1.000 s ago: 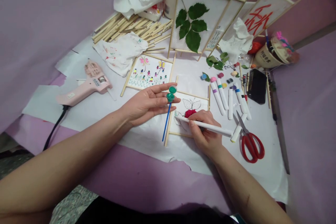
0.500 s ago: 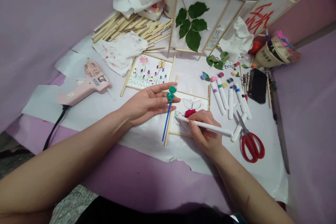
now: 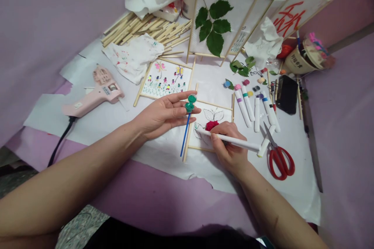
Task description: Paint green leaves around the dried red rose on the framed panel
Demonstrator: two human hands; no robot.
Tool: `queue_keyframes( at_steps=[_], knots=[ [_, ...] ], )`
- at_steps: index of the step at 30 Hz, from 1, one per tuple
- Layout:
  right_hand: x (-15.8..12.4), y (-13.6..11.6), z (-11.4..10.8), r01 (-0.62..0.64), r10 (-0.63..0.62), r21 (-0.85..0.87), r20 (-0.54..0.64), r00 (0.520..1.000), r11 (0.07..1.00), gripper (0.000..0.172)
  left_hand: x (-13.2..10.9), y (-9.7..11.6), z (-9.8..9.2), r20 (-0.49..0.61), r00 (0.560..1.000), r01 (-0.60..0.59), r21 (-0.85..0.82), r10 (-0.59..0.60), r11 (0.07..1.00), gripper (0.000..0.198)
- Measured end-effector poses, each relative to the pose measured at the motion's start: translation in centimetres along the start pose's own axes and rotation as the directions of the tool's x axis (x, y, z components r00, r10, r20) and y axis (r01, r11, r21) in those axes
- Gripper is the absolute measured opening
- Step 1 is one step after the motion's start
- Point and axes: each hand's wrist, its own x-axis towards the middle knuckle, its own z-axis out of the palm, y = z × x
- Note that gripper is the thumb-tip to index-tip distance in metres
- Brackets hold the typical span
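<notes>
One wood-framed drawing (image 3: 201, 142) lies on the white paper sheet (image 3: 172, 155) before the person, a butterfly outline above a crimson flower (image 3: 211, 125), with leaf outlines beside it showing green marks. The right hand (image 3: 230, 144) is closed around a slim white pen-like tool (image 3: 238, 142), its tip at the left leaf; whether it is marker or brush cannot be told. The left hand (image 3: 172, 114), fingers parted, pinches two green paint pots (image 3: 189, 106) over the frame's left edge; a thin blue stick (image 3: 185, 135) slants down beneath them. The hands are apart.

Behind, bare paper leaves room up to the upright leaf panel (image 3: 214, 23); in front, the sheet's ragged edge meets purple cloth (image 3: 163, 194). White markers (image 3: 256, 114) and red-handled scissors (image 3: 280, 161) crowd the right side. Farther out, a paper cup (image 3: 299, 62) bears Chinese characters, too small to read surely; the pink glue gun (image 3: 96, 95) carries a blurred label.
</notes>
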Motion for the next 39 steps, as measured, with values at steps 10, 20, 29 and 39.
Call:
queue_keyframes(
  at_steps=[10,20,29,39],
  knots=[
    [-0.22,-0.01,0.00,0.023,-0.018,0.054,-0.078,0.997,0.998,0.015,-0.07,0.07,0.11,-0.015,1.000,0.006,0.008,-0.006,1.000,0.041],
    [-0.11,0.00,-0.05,0.035,-0.035,0.039,-0.013,0.999,0.999,0.013,-0.09,0.07,0.23,-0.020,1.000,0.003,-0.002,-0.003,1.000,0.043],
    [-0.04,0.11,-0.03,0.045,-0.044,0.038,-0.020,0.999,0.998,0.014,-0.02,0.04,0.18,-0.014,1.000,-0.003,-0.005,0.003,1.000,0.042],
    [-0.05,0.22,0.04,0.041,-0.041,0.041,0.009,0.999,0.998,0.012,-0.02,0.08,0.31,-0.020,1.000,0.000,-0.023,0.000,1.000,0.046]
  ],
)
